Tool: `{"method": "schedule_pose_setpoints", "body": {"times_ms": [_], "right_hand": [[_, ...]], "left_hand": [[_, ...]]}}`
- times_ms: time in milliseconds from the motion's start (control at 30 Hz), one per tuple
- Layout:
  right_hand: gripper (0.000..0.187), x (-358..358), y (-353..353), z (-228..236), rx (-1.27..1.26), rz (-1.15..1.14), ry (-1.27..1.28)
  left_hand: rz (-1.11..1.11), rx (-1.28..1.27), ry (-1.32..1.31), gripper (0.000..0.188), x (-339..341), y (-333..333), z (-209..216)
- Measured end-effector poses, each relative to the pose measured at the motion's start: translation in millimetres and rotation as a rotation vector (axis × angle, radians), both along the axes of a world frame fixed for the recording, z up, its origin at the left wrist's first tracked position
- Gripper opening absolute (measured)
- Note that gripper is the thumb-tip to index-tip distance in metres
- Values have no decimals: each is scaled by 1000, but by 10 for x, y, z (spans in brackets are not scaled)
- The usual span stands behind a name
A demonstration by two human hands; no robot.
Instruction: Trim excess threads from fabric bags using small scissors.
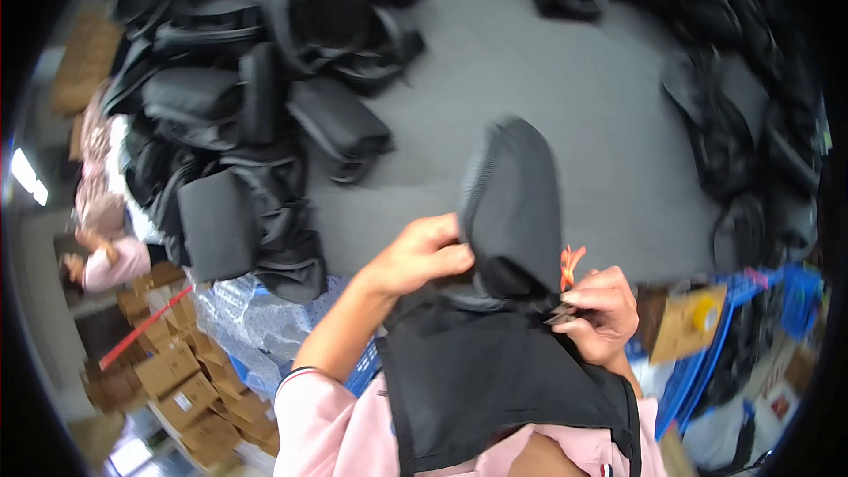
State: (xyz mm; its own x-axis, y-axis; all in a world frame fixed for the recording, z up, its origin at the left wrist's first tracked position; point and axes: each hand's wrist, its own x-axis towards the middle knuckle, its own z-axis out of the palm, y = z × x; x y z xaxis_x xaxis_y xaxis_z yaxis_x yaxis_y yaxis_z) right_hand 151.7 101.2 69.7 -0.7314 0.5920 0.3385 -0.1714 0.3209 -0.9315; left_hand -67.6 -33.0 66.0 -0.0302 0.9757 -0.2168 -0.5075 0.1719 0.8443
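Note:
A black padded bag (521, 203) with a rounded top and a zip along its left edge stands upright in front of my apron, just over the near edge of the table. My left hand (422, 256) grips its lower left side, thumb on the front. At its lower right corner, my right hand (602, 314) is closed around small metal thread snips (560, 313), partly hidden by the fingers. An orange strip (571, 267) sticks up beside them. The bag's top is slightly blurred, and its lower end is partly hidden against the black apron (503, 389).
Black bags (221, 221) lie heaped along the left of the grey table (609, 141); more black bags (711, 124) line the right. Cardboard boxes (168, 369) and clear plastic wrap (256, 322) sit at lower left, a blue rack (707, 362) at lower right. Another person (119, 263) is far left.

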Motion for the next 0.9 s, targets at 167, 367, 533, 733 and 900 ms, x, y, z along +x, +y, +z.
{"method": "schedule_pose_setpoints", "body": {"times_ms": [167,367,533,733,900], "right_hand": [[19,-45,103,-447,-606,-129,-334],[6,-233,56,-494,-776,-118,-382],[6,-223,56,-522,-760,5,-387],[6,-329,-26,-522,-758,132,-432],[7,-235,81,-706,-706,141,-522]], "left_hand": [[626,-584,-556,33,198,316,-628],[940,-66,228,24,-472,-39,381],[1468,607,523,25,-1405,-87,1664],[1667,142,820,36,-3544,-1057,1970],[1706,-94,566,83,-2961,-639,1542]]}}
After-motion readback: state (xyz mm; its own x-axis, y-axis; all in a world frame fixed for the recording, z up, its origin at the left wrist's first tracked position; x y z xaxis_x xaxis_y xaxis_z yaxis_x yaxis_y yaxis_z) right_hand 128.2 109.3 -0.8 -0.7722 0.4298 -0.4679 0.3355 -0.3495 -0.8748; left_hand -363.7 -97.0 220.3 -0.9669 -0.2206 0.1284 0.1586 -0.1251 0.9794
